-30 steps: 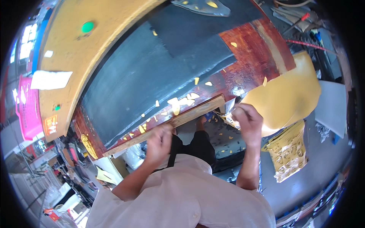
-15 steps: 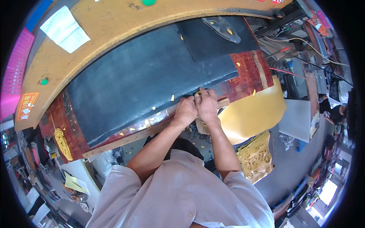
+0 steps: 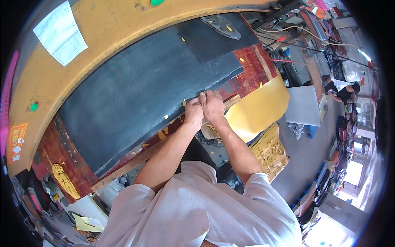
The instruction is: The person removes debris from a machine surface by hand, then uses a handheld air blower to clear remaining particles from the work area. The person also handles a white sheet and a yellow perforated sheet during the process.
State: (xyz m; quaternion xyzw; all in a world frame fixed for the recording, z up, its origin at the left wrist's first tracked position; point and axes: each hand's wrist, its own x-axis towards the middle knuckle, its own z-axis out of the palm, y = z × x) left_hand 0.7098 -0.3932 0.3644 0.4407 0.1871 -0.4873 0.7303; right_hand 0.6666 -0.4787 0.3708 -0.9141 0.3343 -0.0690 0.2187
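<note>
Side by side, my left hand [image 3: 194,112] and my right hand [image 3: 213,107] meet at the near edge of a large black sheet [image 3: 135,82]. The fingers of both are curled and pressed together; what they pinch, if anything, is hidden. The sheet lies on a reddish-brown board [image 3: 257,61] with a wooden strip [image 3: 144,155] along its front. Small yellow scraps [image 3: 162,135] are scattered by the sheet's edge. At the far right, on a smaller black sheet [image 3: 210,45], rests a dark metal frame-like piece [image 3: 222,27] with yellow bits in it.
A yellow machine beam [image 3: 103,35] curves across the far side, bearing a paper sheet [image 3: 60,33]. Yellow strips [image 3: 65,181] are bundled at the board's left end. To the right are a yellow sheet [image 3: 259,113] and cut-out yellow sheets [image 3: 269,152]. Another person [image 3: 343,94] is far right.
The view has turned, so the table appears shifted left. My hands stay together at the sheet's edge; the yellow bit seen by my fingers before is now out of sight.
</note>
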